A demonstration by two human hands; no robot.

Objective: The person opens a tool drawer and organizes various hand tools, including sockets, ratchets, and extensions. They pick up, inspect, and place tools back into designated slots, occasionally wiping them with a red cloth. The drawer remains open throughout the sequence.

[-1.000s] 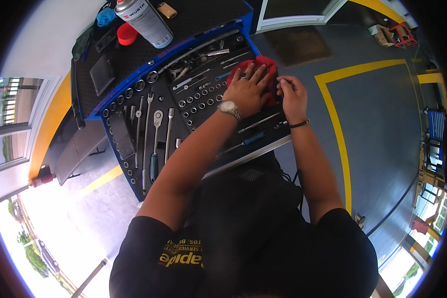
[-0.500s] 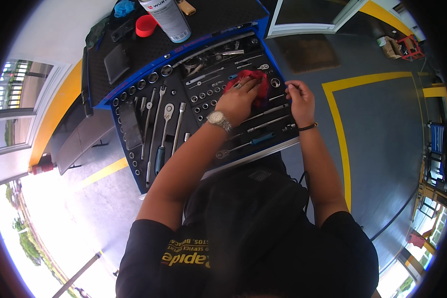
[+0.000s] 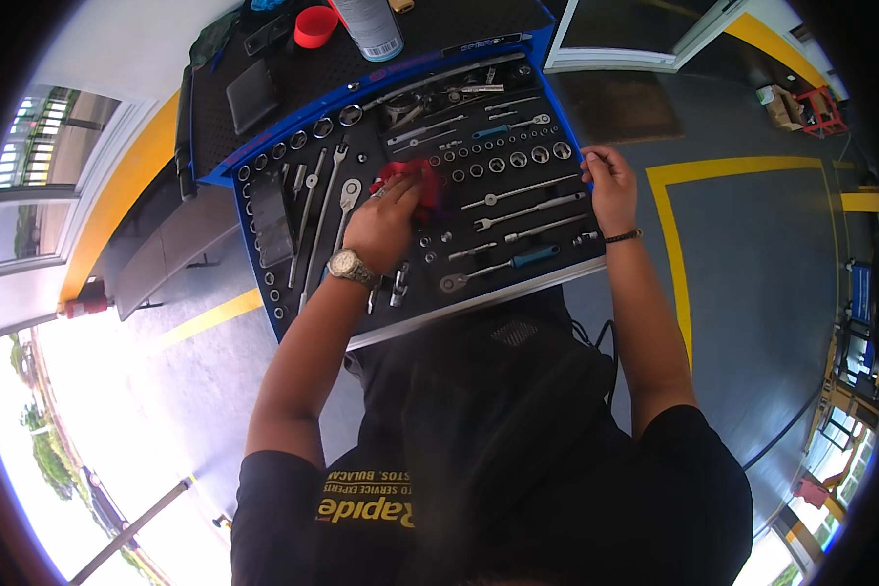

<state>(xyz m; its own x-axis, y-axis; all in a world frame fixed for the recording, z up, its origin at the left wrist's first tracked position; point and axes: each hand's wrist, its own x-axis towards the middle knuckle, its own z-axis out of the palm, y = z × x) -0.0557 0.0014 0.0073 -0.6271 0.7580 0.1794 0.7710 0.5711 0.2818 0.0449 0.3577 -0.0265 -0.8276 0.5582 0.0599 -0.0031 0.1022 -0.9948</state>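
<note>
My left hand (image 3: 381, 227), with a metal wristwatch (image 3: 345, 264) on the wrist, presses a bunched red cloth (image 3: 422, 188) onto the tool drawer, near its middle. Its fingers are bent over the cloth and hide part of it. Around it, sockets (image 3: 498, 166) sit in rows in the black foam. A large ratchet (image 3: 351, 190) lies just left of the hand, and a blue-handled ratchet (image 3: 503, 269) lies near the front. My right hand (image 3: 611, 190) is closed at the right side of the blue drawer (image 3: 560, 107), fingertips curled over its rim.
On the cabinet top (image 3: 303, 88) stand a spray can (image 3: 371, 29), a red cup (image 3: 315, 27) and a flat black case (image 3: 253, 96). Grey floor with a yellow line (image 3: 669, 225) stretches to the right. A glass door (image 3: 645, 29) stands behind.
My left hand has slid the red cloth leftward across the drawer, uncovering the rows of sockets on the right. My right hand stays at the drawer's right edge.
</note>
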